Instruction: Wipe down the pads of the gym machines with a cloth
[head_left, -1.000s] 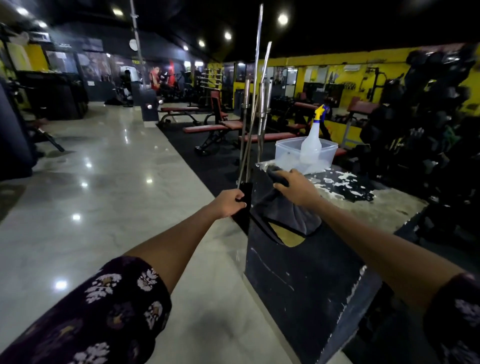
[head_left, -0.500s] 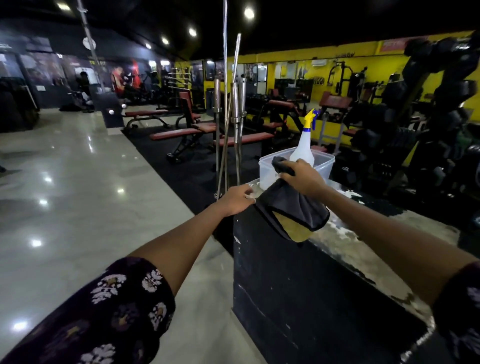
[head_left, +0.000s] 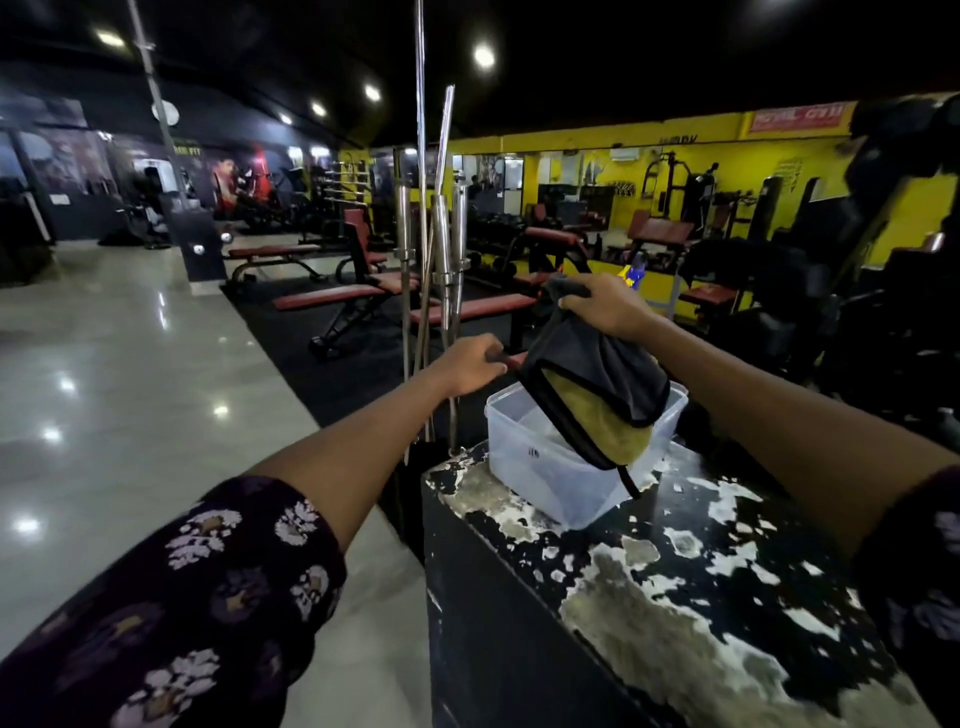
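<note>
A dark grey cloth (head_left: 597, 395) with a yellow underside and black trim hangs in the air over a clear plastic tub (head_left: 535, 467). My right hand (head_left: 608, 306) grips its top edge. My left hand (head_left: 470, 364) pinches the cloth's left corner. The tub stands on a black box with peeling paint (head_left: 675, 587). Behind my right hand only the blue and yellow top of a spray bottle (head_left: 635, 274) shows. Red padded benches (head_left: 332, 299) stand further back on black matting.
Upright steel barbells (head_left: 441, 260) stand in a rack just left of the box. A shiny pale tiled floor (head_left: 130, 389) stretches to the left. Dark gym machines (head_left: 857, 312) crowd the right side before a yellow wall.
Both hands have lifted the cloth off the box's corner and carried it up over the tub. The view has moved closer to the box.
</note>
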